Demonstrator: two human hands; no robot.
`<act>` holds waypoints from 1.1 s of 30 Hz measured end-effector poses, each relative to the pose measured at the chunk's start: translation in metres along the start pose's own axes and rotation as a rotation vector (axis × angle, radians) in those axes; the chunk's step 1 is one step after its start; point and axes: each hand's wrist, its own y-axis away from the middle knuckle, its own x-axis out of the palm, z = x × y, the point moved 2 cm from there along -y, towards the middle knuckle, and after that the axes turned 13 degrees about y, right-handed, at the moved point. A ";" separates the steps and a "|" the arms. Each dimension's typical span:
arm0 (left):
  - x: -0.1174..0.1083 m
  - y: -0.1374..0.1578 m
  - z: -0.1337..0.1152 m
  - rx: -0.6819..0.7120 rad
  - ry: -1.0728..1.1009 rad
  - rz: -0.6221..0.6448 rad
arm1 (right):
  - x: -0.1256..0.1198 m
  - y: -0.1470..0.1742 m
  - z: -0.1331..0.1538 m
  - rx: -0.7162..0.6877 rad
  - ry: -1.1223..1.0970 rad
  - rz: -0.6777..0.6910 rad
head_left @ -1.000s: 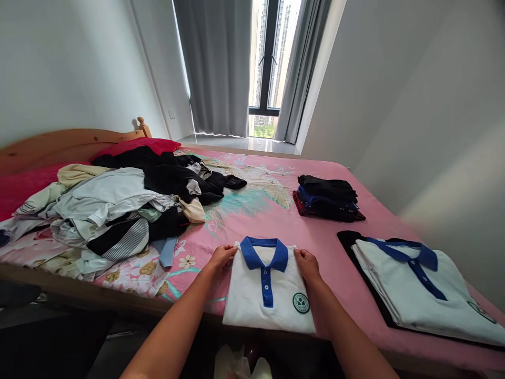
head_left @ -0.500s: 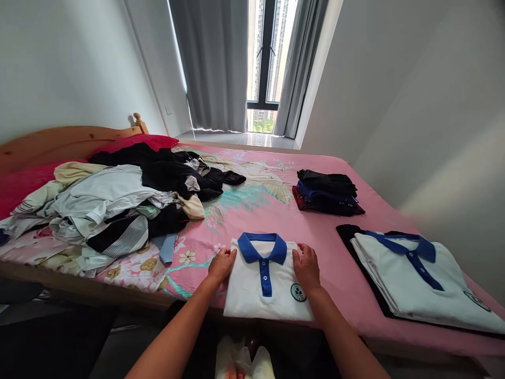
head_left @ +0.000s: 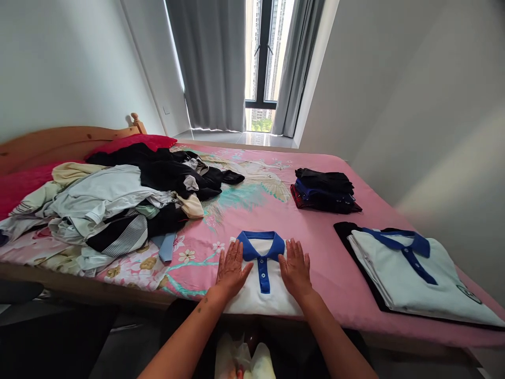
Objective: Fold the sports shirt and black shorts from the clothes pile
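Observation:
A folded white polo shirt point(head_left: 263, 304) with a blue collar and buttoned placket lies at the near edge of the bed, collar pointing away from me. My left hand point(head_left: 232, 268) rests flat on its left side, fingers stretched out and thumb toward the placket. On the shirt's right side lies my right hand point(head_left: 295, 268), also flat with fingers extended, covering the round badge. Neither hand grasps the cloth.
A loose heap of clothes point(head_left: 106, 189) covers the bed's left side by red pillows point(head_left: 35, 181). Dark folded clothes point(head_left: 325, 192) form a stack farther back. More folded white polo shirts point(head_left: 418, 284) lie on black cloth at right, on the pink bedsheet point(head_left: 252, 210).
Both hands have moved inward from the shirt's side edges onto its front. Their fingers, curled at the edges before, are now straight and flat, and the badge has become covered.

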 end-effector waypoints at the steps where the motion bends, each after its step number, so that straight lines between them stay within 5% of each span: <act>1: 0.006 0.004 0.002 -0.043 -0.026 0.052 | 0.006 0.000 0.000 -0.010 -0.001 0.052; 8: 0.013 0.012 0.020 -0.193 -0.032 0.137 | 0.027 0.003 -0.008 0.037 -0.044 0.207; 11: 0.001 0.004 0.010 -0.211 -0.032 0.030 | 0.008 0.002 -0.001 0.103 -0.049 0.158; 15: -0.001 -0.007 -0.011 -0.022 -0.064 -0.001 | -0.006 -0.005 0.020 0.037 -0.007 0.029; 23: 0.032 -0.008 0.003 -0.165 -0.093 0.034 | 0.029 -0.015 0.032 -0.008 0.027 0.163; 33: 0.019 -0.006 0.002 -0.219 -0.077 0.035 | 0.029 -0.013 0.035 -0.025 -0.018 0.093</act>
